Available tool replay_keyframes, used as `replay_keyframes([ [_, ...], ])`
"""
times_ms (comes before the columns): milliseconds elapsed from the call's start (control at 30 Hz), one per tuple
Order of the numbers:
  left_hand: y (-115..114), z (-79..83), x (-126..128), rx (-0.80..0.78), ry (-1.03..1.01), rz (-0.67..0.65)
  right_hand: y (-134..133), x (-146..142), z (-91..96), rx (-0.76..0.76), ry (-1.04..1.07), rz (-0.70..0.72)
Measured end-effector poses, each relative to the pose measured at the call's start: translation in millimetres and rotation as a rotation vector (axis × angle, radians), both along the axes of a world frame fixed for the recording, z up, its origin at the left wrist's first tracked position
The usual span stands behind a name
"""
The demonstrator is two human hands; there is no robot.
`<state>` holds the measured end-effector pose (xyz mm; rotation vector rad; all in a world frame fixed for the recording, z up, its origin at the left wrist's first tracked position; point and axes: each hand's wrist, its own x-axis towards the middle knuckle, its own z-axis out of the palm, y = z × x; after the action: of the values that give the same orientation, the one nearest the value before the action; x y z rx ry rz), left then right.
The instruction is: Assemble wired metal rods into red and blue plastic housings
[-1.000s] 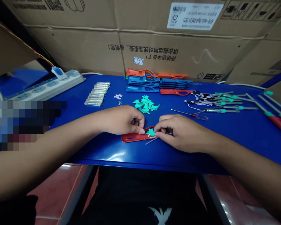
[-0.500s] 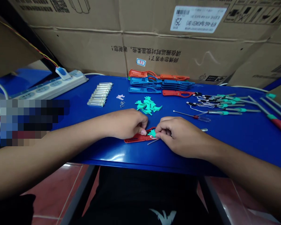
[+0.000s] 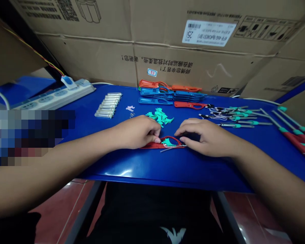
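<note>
A red half casing of a long-necked lighter (image 3: 149, 145) lies on the blue table, inner side up. A teal trigger (image 3: 169, 142) sits in it beside the finger loop, with a white wire and a thin metal rod (image 3: 167, 148) alongside. My left hand (image 3: 142, 134) is closed, thumb and fingertips pressed down on the casing just left of the trigger; what lies under the fingertips is hidden. Over the casing's right end, my right hand (image 3: 203, 137) has thumb and fingers apart, with nothing visible between them. More teal triggers (image 3: 160, 117) are heaped just behind.
Clear fuel tubes (image 3: 108, 105) lie in a row at left, near small pink parts (image 3: 130, 108). Blue casings (image 3: 155, 101) are stacked at the back. Wired metal neck assemblies (image 3: 240, 118) and red-handled lighters (image 3: 295, 142) lie right. A power strip (image 3: 78, 88) and cardboard box (image 3: 165, 51) border the table.
My right hand has let go of the teal trigger and drawn back to the right, its fingers spreading. The trigger now lies in the casing. My left hand keeps pressing on the casing.
</note>
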<state>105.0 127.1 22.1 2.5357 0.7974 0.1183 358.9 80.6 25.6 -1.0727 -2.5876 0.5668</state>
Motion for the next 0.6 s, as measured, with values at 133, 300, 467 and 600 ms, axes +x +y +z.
replay_keyframes([
  [133,0.4,-2.6,2.1,0.063,-0.046,0.01,0.7,2.8,1.6,0.061,0.009,-0.037],
  [300,19.5,25.2,-29.4,0.225,0.017,0.154,2.4,0.7,-0.7,0.159,0.003,-0.109],
  [467,45.2,59.4,-81.3,0.284,0.512,0.517,5.9,1.4,-3.5,0.195,-0.005,-0.213],
  [600,57.0,57.4,-99.2,0.231,0.594,0.526,6.4,-0.8,-4.0,0.182,-0.019,-0.29],
])
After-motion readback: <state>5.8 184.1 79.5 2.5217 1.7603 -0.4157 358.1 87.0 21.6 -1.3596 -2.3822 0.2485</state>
